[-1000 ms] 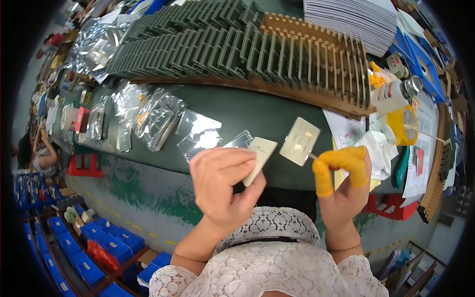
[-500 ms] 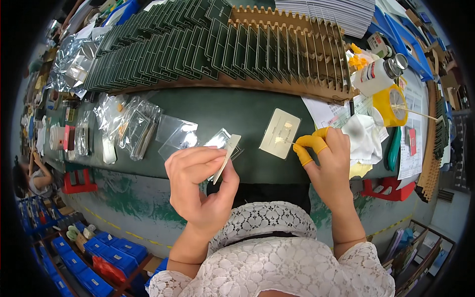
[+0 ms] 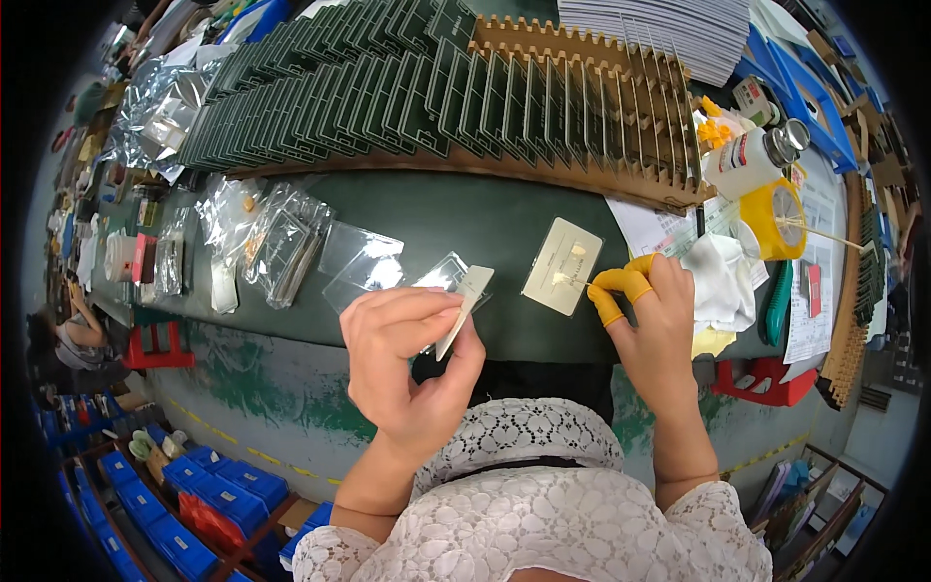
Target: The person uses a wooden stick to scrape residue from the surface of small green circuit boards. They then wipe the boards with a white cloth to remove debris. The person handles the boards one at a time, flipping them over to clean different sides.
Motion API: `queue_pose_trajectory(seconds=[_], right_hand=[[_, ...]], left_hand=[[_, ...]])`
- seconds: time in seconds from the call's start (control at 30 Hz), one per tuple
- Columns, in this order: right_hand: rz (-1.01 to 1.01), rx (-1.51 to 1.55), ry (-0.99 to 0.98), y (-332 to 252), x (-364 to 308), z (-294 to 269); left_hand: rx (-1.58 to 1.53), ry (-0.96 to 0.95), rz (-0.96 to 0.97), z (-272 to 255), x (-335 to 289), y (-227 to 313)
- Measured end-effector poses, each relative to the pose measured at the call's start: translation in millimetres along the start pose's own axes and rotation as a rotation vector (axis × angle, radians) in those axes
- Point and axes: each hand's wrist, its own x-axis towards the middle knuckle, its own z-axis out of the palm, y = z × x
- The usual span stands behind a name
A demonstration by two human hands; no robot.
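Observation:
My left hand (image 3: 407, 364) pinches a thin cream panel (image 3: 465, 308) between thumb and fingers, tilted up nearly edge-on above the table's front edge. To its right, a similar cream panel (image 3: 562, 267) with dark print lies flat on the dark green table top. Beside that panel's right edge is my right hand (image 3: 650, 330), its fingertips covered by yellow finger cots and pressed together. A thin pale stick (image 3: 582, 282) shows at those fingertips, pointing at the panel; most of it is hidden, so its kind is unclear. Clear plastic sleeves (image 3: 364, 254) lie beyond my left hand.
Rows of dark green panels stand in slotted cardboard racks (image 3: 582, 184) along the back. At right are a white bottle (image 3: 747, 163), a yellow roll (image 3: 773, 218) holding sticks, a white cloth (image 3: 720, 281) and a green-handled tool (image 3: 778, 303). Bagged panels (image 3: 281, 247) lie at left.
The whole view has shifted slightly, with the table's things a little further right. Both hands keep their holds, and the flat panel stays beside my right hand.

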Motion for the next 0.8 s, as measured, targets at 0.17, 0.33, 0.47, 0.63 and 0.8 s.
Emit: queue_pose_trajectory(seconds=[0.17, 0.33, 0.47, 0.63, 0.8], right_hand=[[0.013, 0.051, 0.017, -0.9, 0.0, -0.2], [0.127, 0.514, 0.130, -21.2, 4.9, -17.7], [0.072, 0.791, 0.135, -41.2, 9.7, -24.7], [0.010, 0.772, 0.105, -52.1, 12.0, -22.3], [0.012, 0.750, 0.098, -54.5, 12.2, -20.6]], left_hand=[[-0.001, -0.011, 0.023, -1.4, -0.5, -1.3], [0.033, -0.037, 0.065, -4.6, 0.1, 0.2], [0.053, -0.057, 0.100, -6.2, 2.3, 4.5], [0.063, -0.057, 0.113, -6.7, 3.4, 6.1], [0.067, -0.059, 0.105, -7.0, 2.7, 6.0]])
